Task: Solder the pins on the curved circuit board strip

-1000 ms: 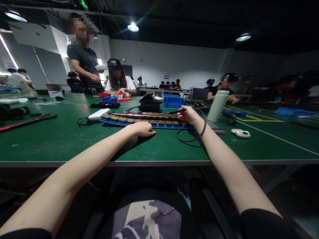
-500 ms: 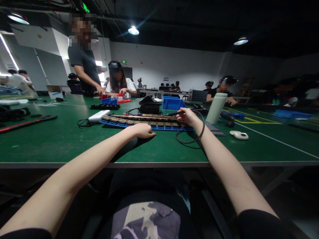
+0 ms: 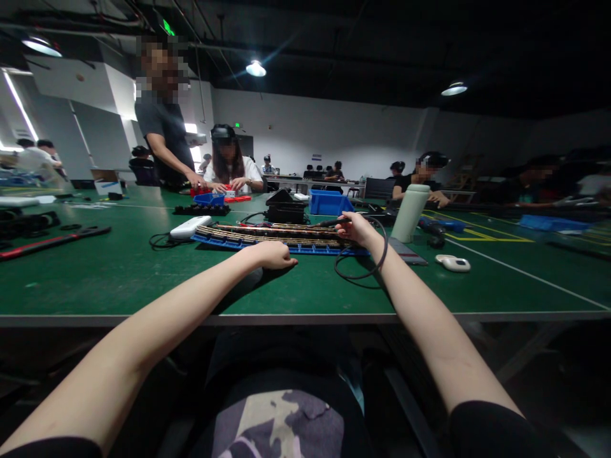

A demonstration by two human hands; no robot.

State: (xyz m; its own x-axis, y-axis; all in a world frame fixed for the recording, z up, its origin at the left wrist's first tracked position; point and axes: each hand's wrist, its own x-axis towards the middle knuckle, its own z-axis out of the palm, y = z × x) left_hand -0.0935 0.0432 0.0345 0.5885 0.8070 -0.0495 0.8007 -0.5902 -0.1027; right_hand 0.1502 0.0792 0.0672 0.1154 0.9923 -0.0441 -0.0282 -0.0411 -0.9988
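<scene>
My left hand (image 3: 273, 255) is closed and rests at the front edge of a long blue rack (image 3: 329, 250). Its fingers curl away from me, so whatever they may hold is hidden. Along the rack run several thin copper-coloured strips (image 3: 248, 236). My right hand (image 3: 356, 229) pinches a slim black corded tool (image 3: 329, 223), shaped like a soldering iron, over the rack's right end. Its point is too small to make out. The tool's black cable (image 3: 359, 278) loops beneath and around my right wrist.
Behind the rack are a black box-shaped device (image 3: 285, 207) and a blue bin (image 3: 329, 202). A white device (image 3: 189, 227) lies left; a pale green bottle (image 3: 411, 213) and cream case (image 3: 452, 263) stand right. Two people (image 3: 162, 137) (image 3: 233, 166) work across the green table (image 3: 119, 280).
The view has tilted up slightly, so everything sits a little lower. Both hands keep nearly the same place and grip beside and over the rack.
</scene>
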